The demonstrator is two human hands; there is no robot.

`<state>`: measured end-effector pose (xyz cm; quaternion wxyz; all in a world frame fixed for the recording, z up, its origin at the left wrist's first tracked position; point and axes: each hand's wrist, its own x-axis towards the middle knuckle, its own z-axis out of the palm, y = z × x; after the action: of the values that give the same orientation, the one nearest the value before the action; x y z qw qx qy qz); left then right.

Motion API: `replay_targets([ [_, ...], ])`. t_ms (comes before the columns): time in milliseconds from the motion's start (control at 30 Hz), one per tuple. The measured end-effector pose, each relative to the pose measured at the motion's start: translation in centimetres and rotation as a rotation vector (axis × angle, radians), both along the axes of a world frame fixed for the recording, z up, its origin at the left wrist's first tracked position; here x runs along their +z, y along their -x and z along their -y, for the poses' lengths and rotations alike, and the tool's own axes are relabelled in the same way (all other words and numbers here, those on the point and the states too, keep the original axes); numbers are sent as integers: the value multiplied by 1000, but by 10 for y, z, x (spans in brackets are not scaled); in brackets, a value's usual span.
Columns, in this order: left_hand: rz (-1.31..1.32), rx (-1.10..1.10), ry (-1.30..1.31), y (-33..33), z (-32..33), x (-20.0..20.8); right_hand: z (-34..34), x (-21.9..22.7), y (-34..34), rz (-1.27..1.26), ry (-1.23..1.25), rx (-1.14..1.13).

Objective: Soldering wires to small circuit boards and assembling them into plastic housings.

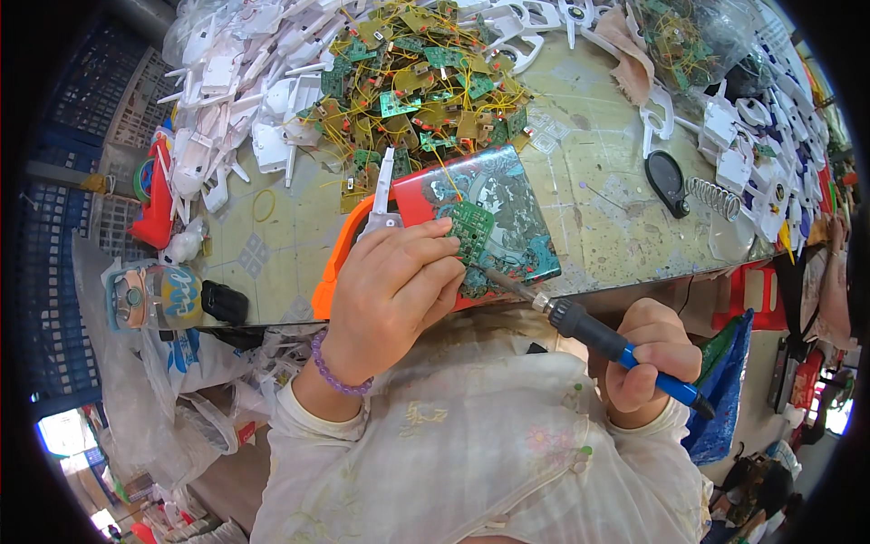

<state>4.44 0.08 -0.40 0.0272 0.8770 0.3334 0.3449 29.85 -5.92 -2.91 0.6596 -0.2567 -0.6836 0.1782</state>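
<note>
Green circuit board [475, 228] lies at the fingertips of the left hand [399, 276], over a dark patterned slab [530, 195] with a red border. Those fingers are bent and close together, tips against the board's left edge; the thumb is hidden, so I cannot tell whether they pinch it or only steady it. Right of them, the fingers of the right hand [648, 358] are closed around the blue grip of a soldering iron [594, 331], its metal tip at the board's lower edge; contact is unclear.

The left hand reaches across the table's near edge, while the right is on the body side of it. Open tabletop [598, 177] spreads right of the left fingertips, beyond the slab. Just past them, a tangled heap of boards [426, 86] with thin yellow wires crowds the far side. Left of them curve a smooth orange plastic frame [337, 263] and a slender white plastic piece [384, 177], partly covered by the hand. Farther right sits a coiled metal spring [713, 198].
</note>
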Motion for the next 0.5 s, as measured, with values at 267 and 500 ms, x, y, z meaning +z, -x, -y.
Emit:
replay_targets([
  [267, -3, -1, -3, 0, 0, 0, 0, 0, 3, 5, -46, -16],
  [500, 9, -9, 8, 1, 1, 1, 0, 1, 2, 30, -45, 1],
])
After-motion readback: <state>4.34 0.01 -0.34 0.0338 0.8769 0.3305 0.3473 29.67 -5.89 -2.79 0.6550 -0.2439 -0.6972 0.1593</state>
